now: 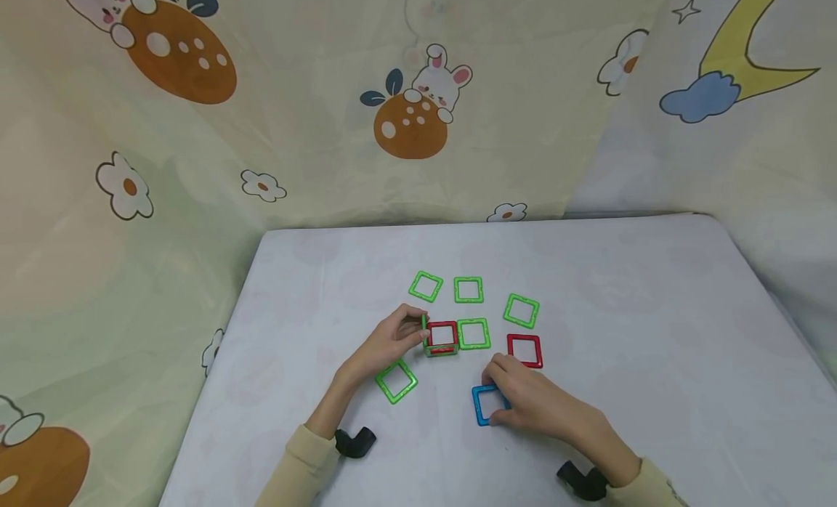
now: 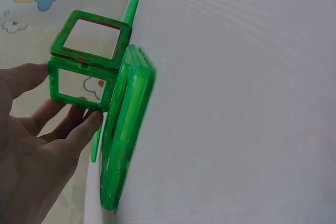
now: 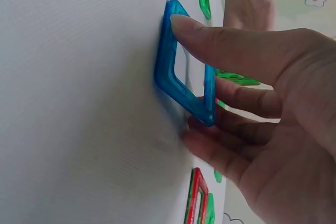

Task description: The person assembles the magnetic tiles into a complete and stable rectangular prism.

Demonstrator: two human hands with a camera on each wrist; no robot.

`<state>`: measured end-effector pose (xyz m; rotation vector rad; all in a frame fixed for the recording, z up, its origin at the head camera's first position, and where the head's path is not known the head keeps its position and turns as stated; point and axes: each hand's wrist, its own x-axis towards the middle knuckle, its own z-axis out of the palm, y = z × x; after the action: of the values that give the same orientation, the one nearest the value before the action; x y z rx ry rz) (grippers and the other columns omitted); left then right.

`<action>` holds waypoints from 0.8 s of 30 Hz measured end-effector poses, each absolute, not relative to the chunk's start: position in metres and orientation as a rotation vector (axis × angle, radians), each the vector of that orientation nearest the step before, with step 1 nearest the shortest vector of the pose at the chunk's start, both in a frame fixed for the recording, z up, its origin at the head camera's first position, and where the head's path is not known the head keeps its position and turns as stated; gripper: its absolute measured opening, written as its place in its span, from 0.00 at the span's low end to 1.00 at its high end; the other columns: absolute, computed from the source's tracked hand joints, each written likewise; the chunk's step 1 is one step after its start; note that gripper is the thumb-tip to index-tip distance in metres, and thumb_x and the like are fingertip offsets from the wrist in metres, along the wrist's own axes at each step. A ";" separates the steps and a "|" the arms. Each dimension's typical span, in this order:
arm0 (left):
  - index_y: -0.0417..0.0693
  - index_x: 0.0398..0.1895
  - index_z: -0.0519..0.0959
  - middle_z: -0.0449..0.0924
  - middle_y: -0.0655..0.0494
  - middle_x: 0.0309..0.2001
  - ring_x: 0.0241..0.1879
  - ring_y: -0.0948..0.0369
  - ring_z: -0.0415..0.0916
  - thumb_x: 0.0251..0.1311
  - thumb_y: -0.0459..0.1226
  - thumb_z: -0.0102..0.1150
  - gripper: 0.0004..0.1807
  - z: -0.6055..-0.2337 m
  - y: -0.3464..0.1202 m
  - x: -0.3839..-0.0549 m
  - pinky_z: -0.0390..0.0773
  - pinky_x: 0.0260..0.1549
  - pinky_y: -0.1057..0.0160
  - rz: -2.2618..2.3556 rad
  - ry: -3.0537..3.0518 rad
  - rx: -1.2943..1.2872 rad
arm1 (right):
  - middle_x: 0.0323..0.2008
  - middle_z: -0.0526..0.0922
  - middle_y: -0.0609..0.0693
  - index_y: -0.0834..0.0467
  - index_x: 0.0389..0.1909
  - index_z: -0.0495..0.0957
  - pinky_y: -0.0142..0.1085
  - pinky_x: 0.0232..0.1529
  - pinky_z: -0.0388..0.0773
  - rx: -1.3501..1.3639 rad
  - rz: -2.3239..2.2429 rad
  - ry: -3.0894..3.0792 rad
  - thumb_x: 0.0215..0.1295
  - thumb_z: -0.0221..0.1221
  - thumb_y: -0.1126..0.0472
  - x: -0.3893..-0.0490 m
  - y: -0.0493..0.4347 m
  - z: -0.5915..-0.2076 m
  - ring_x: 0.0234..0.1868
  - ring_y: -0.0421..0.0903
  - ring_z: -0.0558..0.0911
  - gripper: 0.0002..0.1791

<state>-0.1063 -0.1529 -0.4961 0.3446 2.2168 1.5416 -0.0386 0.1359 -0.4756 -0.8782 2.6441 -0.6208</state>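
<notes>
My left hand (image 1: 395,336) pinches a green square frame tile (image 2: 53,83) that stands upright at the left side of a red square tile (image 1: 442,324). Along that red tile's near side stands another green tile (image 1: 442,354), and a flat green tile (image 1: 487,334) adjoins its right side. Just below the left hand lies a loose green tile (image 1: 405,393). Thumb and fingers of my right hand (image 1: 536,391) grip a blue square tile (image 3: 167,51), tilted up from the table in the right wrist view. Beyond this hand lies a second red tile (image 1: 523,337).
Behind the joined tiles lie more loose green tiles: one at the far left (image 1: 415,282), one in the middle (image 1: 468,301) and one to the right (image 1: 519,322). The white table (image 1: 314,274) meets patterned cloth at its back. A black piece (image 1: 355,443) sits at the left wrist.
</notes>
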 end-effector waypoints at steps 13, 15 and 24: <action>0.48 0.65 0.70 0.71 0.50 0.71 0.72 0.54 0.70 0.73 0.43 0.60 0.22 -0.498 -0.155 -0.106 0.73 0.67 0.52 1.537 2.219 0.364 | 0.43 0.84 0.47 0.58 0.48 0.85 0.34 0.43 0.85 -0.852 -0.808 2.564 0.57 0.74 0.65 -0.041 0.142 -0.473 0.41 0.41 0.81 0.17; 0.48 0.65 0.70 0.71 0.49 0.71 0.72 0.53 0.70 0.73 0.42 0.60 0.22 -0.499 -0.155 -0.106 0.73 0.67 0.52 1.539 2.219 0.366 | 0.42 0.85 0.47 0.59 0.47 0.86 0.31 0.42 0.84 -0.876 -0.842 2.551 0.58 0.73 0.67 -0.042 0.144 -0.474 0.40 0.40 0.81 0.16; 0.47 0.65 0.70 0.71 0.48 0.70 0.72 0.53 0.70 0.73 0.41 0.60 0.22 -0.500 -0.154 -0.107 0.73 0.67 0.51 1.555 2.207 0.369 | 0.37 0.87 0.43 0.56 0.40 0.88 0.31 0.42 0.84 -0.905 -0.931 2.523 0.60 0.70 0.69 -0.048 0.152 -0.477 0.38 0.35 0.81 0.08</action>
<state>-0.1069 -0.1539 -0.4997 0.3693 2.2071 1.5549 -0.0480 0.1518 -0.4767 -0.9049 2.5232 -0.9306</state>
